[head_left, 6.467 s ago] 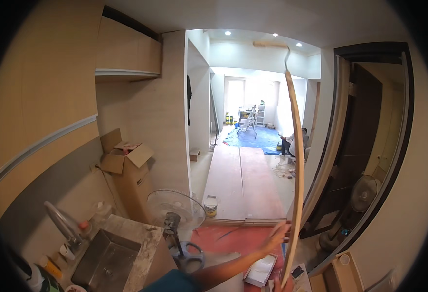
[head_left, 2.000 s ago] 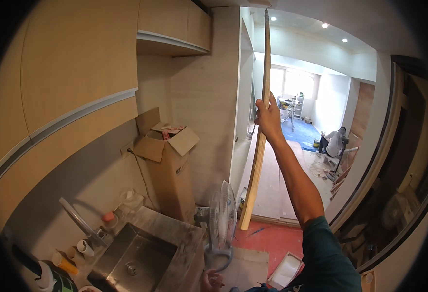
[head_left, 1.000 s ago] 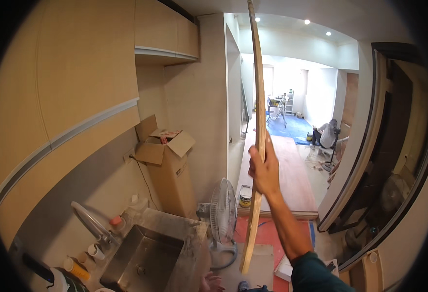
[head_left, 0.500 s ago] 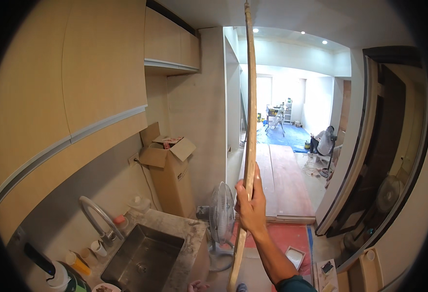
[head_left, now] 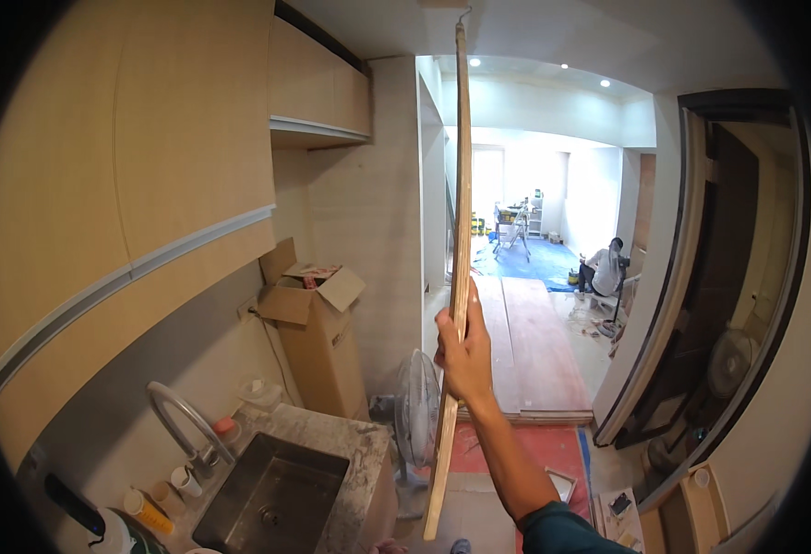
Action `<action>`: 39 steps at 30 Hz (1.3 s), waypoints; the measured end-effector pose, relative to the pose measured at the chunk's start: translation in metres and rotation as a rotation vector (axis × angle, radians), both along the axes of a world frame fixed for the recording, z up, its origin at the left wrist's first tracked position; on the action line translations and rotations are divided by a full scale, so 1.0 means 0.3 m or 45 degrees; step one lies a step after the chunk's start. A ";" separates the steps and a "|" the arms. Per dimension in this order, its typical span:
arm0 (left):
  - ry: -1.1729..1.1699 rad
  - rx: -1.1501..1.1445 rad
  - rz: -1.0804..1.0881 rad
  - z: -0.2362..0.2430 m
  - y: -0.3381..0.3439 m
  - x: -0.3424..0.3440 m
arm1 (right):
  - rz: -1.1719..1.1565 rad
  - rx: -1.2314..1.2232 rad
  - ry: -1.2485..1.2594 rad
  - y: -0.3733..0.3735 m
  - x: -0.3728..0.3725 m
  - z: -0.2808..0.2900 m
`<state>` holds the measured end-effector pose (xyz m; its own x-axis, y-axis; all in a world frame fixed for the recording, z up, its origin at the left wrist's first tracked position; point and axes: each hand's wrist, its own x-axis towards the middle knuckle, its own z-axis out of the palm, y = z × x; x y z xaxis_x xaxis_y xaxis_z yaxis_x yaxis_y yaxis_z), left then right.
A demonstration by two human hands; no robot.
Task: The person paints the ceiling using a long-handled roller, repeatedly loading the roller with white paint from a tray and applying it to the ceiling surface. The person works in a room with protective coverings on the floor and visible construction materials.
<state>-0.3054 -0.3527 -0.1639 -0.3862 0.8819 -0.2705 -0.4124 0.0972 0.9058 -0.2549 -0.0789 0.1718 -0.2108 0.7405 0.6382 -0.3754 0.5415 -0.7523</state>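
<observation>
My right hand (head_left: pixel 466 355) is wrapped round a long wooden pole (head_left: pixel 462 203), held nearly upright in front of me. At its top end a bent metal wire like a paint roller frame (head_left: pixel 464 16) reaches the ceiling (head_left: pixel 553 28), where a roller partly shows at the picture's upper edge. The pole's lower end hangs above the floor, beside the counter. Only a sliver of my left hand (head_left: pixel 389 547) shows at the lower edge, and its fingers cannot be made out.
To the left are a sink (head_left: pixel 271 494), a tap (head_left: pixel 179 415), cups (head_left: pixel 184 480) and wall cabinets (head_left: pixel 184 138). A standing fan (head_left: pixel 416 406) and an open cardboard box (head_left: pixel 318 342) stand ahead. Boards (head_left: pixel 544 351) lie on the floor; a person (head_left: pixel 604 268) sits beyond. A doorway (head_left: pixel 701 277) is at right.
The pole and my right hand have shifted slightly left and a little lower, so the wire at the top now shows. My left hand has sunk mostly out of the picture.
</observation>
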 end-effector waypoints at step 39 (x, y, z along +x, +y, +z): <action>0.048 0.025 0.159 -0.037 0.406 -0.003 | 0.039 0.038 0.028 0.732 -0.200 0.175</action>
<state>-0.3065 -0.2309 -0.1749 -0.5028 0.8314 -0.2367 -0.3861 0.0290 0.9220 -0.3149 0.1408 0.2242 -0.2187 0.7145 0.6646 -0.4086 0.5514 -0.7273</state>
